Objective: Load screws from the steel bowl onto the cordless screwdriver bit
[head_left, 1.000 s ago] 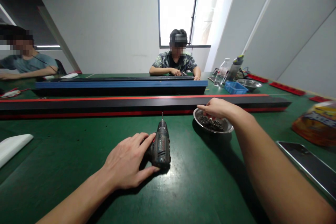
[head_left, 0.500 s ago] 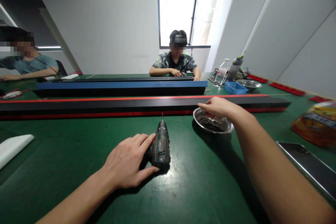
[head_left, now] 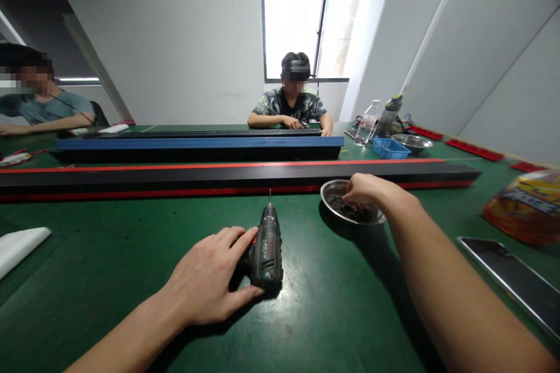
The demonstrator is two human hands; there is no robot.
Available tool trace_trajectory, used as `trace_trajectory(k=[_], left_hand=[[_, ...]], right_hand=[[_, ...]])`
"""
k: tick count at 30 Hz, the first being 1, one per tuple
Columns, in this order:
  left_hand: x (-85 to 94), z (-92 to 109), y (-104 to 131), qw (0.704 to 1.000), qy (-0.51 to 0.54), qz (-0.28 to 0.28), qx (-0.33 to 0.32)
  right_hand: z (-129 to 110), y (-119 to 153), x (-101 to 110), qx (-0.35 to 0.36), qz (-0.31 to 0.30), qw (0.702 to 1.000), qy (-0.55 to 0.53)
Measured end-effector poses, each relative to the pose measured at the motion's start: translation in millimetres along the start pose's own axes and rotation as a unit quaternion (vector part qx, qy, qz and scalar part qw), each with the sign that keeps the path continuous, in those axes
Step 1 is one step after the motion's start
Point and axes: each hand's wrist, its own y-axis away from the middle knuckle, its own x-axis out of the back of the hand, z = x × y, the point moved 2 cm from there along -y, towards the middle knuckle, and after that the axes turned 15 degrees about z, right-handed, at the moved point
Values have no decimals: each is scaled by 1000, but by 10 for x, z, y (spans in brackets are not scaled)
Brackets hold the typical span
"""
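My left hand point(head_left: 207, 277) is closed around the grip side of a black cordless drill point(head_left: 268, 253). The drill lies on the green table with its thin bit pointing away from me. Over on the right, my right hand point(head_left: 370, 191) reaches into a shallow metal bowl point(head_left: 329, 187). Its fingers are bent together among many small dark pieces point(head_left: 343, 208) that look like screws. The fingertips are partly hidden, and what they hold cannot be made out. Just behind the drill and bowl lies a long black bar with red edges point(head_left: 196, 178).
Further back lies a blue and black bar point(head_left: 201, 143), with a person point(head_left: 291, 105) working behind it. Another person point(head_left: 48, 108) sits at left. On the right are a phone point(head_left: 507, 277), an orange bag point(head_left: 525, 210), a blue basket point(head_left: 391, 149) and a water bottle point(head_left: 366, 123).
My right hand has dropped slightly and curled its fingers deeper into the bowl. My left hand stays on the drill, and the whole view has shifted a little.
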Motion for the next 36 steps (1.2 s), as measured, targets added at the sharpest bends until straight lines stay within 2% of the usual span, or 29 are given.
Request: trace_trajectory(k=[3,8,13,23,30,33,36], left_hand=[[16,11,14,1000,14,-6,3],[22,24,33,1000,21,-15,7],[21,28,37,1000,31,3,4],[37,42,25,1000,29,-6,4],[36,40,20,999,31,-18,9],[40,41,22,999,34,-21,12],[48,46,31,999,42,-30,8]], right_hand=[[-10,13,-95,-10,-73,997,25],[-13,-22,-178,-12,-63,998,26],[24,-58,-204,-6,-37,999,28],[0,-60,-235,-2,-35,998,47],[1,-61,-170,-1,-52,997,53],[-1,-84,-67,2,-18,999,39],[-108,-73,59,43,37,998,-22]])
